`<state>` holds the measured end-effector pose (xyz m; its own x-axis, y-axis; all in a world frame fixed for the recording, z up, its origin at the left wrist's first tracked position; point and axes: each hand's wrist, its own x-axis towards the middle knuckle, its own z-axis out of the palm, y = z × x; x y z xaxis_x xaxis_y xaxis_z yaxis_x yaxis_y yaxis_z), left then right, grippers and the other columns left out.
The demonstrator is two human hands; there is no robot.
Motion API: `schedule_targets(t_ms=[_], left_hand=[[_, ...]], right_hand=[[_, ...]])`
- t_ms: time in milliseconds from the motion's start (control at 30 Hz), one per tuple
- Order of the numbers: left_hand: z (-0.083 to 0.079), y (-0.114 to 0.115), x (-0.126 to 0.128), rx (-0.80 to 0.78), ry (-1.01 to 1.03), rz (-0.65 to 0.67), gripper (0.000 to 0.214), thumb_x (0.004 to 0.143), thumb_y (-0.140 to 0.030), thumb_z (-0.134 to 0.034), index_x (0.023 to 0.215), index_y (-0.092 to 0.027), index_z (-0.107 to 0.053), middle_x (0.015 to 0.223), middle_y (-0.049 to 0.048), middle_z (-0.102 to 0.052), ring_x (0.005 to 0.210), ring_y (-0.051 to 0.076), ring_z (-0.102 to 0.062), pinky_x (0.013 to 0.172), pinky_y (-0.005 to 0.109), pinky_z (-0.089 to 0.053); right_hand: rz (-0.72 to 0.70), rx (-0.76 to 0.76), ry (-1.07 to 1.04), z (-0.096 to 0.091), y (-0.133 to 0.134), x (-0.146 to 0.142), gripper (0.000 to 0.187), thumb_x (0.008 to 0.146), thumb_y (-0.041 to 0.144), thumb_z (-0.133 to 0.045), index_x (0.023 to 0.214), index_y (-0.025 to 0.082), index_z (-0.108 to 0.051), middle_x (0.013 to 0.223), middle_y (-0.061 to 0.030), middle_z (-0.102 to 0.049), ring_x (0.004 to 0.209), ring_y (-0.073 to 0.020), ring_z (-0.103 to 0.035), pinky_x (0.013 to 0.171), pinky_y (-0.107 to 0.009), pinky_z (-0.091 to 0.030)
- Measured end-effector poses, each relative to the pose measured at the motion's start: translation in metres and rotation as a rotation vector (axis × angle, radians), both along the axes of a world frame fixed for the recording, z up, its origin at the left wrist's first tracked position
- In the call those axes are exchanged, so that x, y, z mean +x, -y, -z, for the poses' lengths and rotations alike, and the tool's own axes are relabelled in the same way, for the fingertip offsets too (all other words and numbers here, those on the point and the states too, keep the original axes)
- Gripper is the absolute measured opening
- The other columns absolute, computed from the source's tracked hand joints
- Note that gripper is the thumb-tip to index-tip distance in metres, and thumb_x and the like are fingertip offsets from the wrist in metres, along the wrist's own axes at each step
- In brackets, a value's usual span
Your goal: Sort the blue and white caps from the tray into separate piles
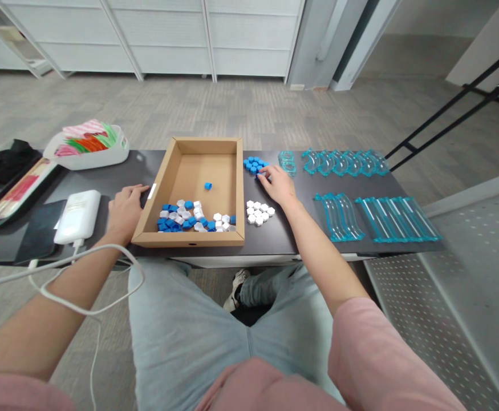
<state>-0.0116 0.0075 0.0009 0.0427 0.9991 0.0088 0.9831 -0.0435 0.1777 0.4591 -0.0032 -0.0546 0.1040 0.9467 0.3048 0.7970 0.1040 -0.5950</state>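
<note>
My right hand (278, 184) is at the front edge of a cluster of blue hexagonal blocks (253, 164) on the table, its thumb and fingertips closed on one small blue block (258, 174). Just in front of it lies a group of white hexagonal blocks (259, 212). My left hand (126, 210) rests on the table against the left wall of a shallow cardboard box (239, 188), fingers loosely extended and holding nothing. Mixed blue and white blocks (185, 216) lie along the near side inside the box, with a single blue block (207, 186) apart from them.
Teal transparent curved pieces (345, 162) and straight pieces (397, 220) lie in rows at right. Leftward are a white power adapter (77, 217) with cables, a plastic tub (104, 157) of colourful strips, a black tray (16, 191) and black cloth (5, 162). A cable crosses my left forearm.
</note>
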Motion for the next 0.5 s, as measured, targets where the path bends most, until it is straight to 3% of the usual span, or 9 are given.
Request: schedule_targets(t_ms=[333, 500], left_hand=[[-0.001, 0.001, 0.002, 0.001, 0.015, 0.002, 0.069, 0.108, -0.040, -0.045, 0.170, -0.015, -0.061, 0.184, 0.0262, -0.053, 0.162, 0.048, -0.052, 0.134, 0.068, -0.042], [-0.003, 0.000, 0.002, -0.006, 0.014, 0.006, 0.068, 0.108, -0.039, -0.046, 0.171, -0.016, -0.061, 0.184, 0.0266, -0.053, 0.162, 0.048, -0.053, 0.135, 0.066, -0.042]], right_hand=[[-0.152, 0.023, 0.038, -0.008, 0.010, 0.000, 0.023, 0.105, 0.025, -0.072, 0.124, 0.028, -0.086, 0.136, -0.0120, -0.078, 0.114, -0.0317, -0.077, 0.097, -0.047, -0.066], [-0.214, 0.029, 0.002, -0.008, 0.013, 0.004, 0.016, 0.108, 0.032, -0.072, 0.114, 0.025, -0.085, 0.118, -0.0109, -0.082, 0.105, -0.0297, -0.077, 0.104, -0.047, -0.065]])
